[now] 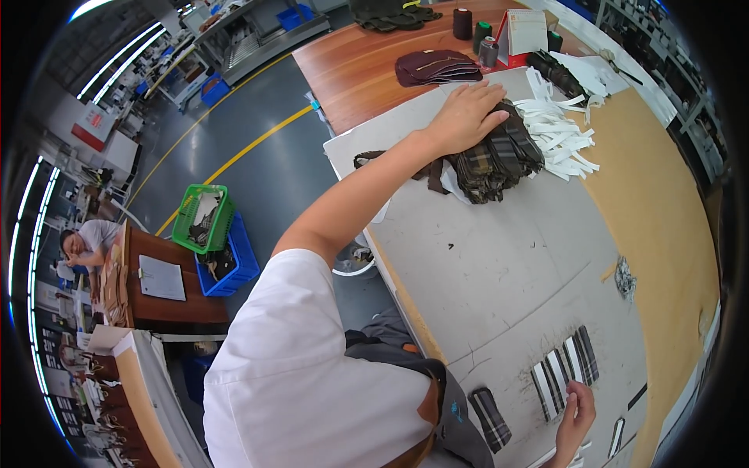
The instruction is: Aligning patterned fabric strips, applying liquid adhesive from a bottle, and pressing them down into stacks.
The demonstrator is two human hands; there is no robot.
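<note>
In the head view, a dark plaid bundle (503,165) lies toward the upper part of the table (484,273), directly beneath the left hand (466,117), which rests on it with fingers extended; whether it grips any layer, I cannot tell. The right hand (576,420) is well apart, fingers partly curled at the lower edge of a row of plaid and white strips (566,370); whether they pinch one, I cannot tell. The row slants from lower left to upper right, its strips running crosswise, and the right hand is nearer. Counted: one bundle, one white strip heap (558,132) beside it, one row, one separate plaid piece (490,420), four thread spools (488,52)
</note>
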